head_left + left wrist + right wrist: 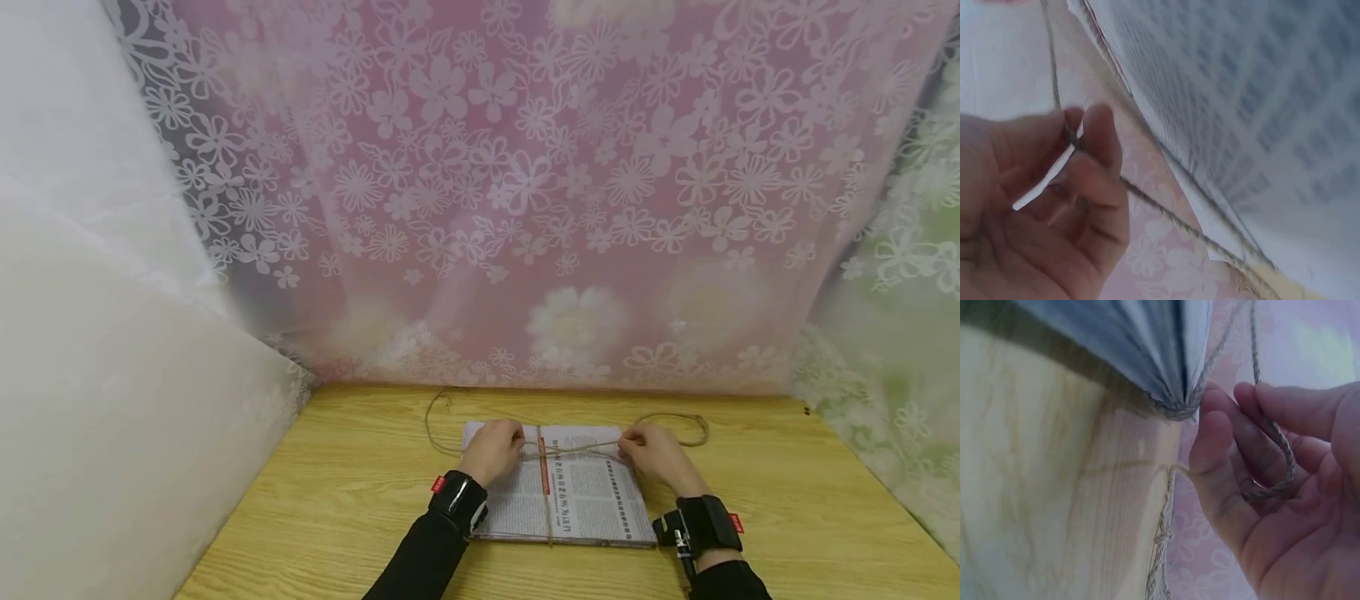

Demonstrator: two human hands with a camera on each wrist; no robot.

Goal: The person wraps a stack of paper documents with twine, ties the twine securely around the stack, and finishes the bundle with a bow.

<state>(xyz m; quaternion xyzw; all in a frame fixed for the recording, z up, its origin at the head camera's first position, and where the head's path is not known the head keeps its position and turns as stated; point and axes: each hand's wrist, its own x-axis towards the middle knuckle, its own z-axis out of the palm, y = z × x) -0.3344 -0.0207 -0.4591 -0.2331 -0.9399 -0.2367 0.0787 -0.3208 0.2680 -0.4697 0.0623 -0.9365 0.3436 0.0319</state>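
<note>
A folded stack of newspapers (596,504) lies on the table with brown twine (550,517) running down its front face and another stretch crossing it sideways. Over the stack's upper left part, my left hand (489,454) pinches the twine between thumb and fingertips. At the upper right edge my right hand (663,457) pinches the other side of the twine. The left wrist view shows the cord (1172,220) leading from the fingers toward the paper, and a thin white strip (1047,181) by the fingers. In the right wrist view, twine (1286,450) loops through the palm.
Loose twine curves over the wooden table (337,475) beyond the stack, one loop at the left (428,421) and one at the right (706,429). A pink flowered curtain (525,250) hangs along the far edge, with pale sheeting (135,375) at the left.
</note>
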